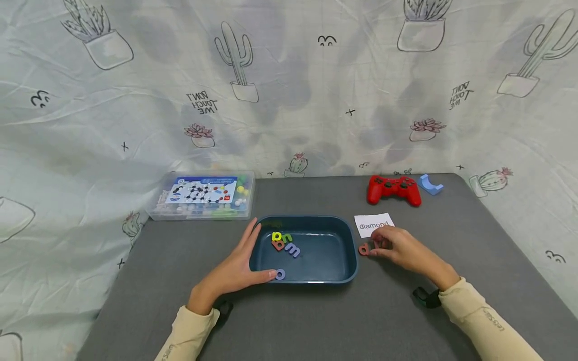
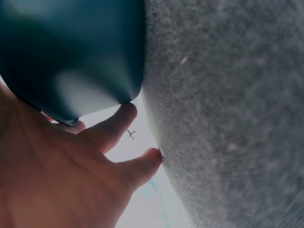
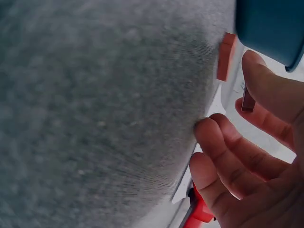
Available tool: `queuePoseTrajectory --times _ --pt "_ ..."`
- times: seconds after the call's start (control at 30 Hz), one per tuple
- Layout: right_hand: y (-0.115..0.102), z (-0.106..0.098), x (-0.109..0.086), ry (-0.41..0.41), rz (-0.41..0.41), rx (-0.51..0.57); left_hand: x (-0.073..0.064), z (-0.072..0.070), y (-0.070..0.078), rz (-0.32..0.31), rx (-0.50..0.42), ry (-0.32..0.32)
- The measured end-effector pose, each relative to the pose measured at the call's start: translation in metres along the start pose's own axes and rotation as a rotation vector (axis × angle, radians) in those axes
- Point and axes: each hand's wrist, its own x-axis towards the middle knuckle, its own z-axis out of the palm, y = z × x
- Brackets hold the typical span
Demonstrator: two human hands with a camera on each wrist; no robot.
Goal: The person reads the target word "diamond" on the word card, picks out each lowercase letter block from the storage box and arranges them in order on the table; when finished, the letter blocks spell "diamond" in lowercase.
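My left hand spans the left end of a dark blue tray, its fingers fairly straight along the rim. The thumb lies over the near rim beside a purple ring-shaped letter o. Farther inside are a purple m, a green n, a yellow letter and a red letter. My right hand pinches a small dark-red letter piece between thumb and index finger; its shape is mostly hidden. Left of those fingertips, a red letter d lies on the table.
A white card printed "diamond" lies just beyond my right hand. Behind it are a red game controller and a light-blue curved block. A clear plastic case of molecule-model parts stands back left. Cactus-print cloth hangs behind.
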Motion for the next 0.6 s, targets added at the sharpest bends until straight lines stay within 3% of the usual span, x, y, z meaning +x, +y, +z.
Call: queuePoseTrajectory --times 0.27,0.6 --pt "0.0075 0.0043 0.001 -0.064 0.037 0.017 0.0013 0.0003 -0.0012 0.009 0.008 0.003" --pt "0.0108 0.0037 0.0009 -0.076 0.016 0.014 0.0005 -0.0009 0.0002 -0.001 0.018 -0.004"
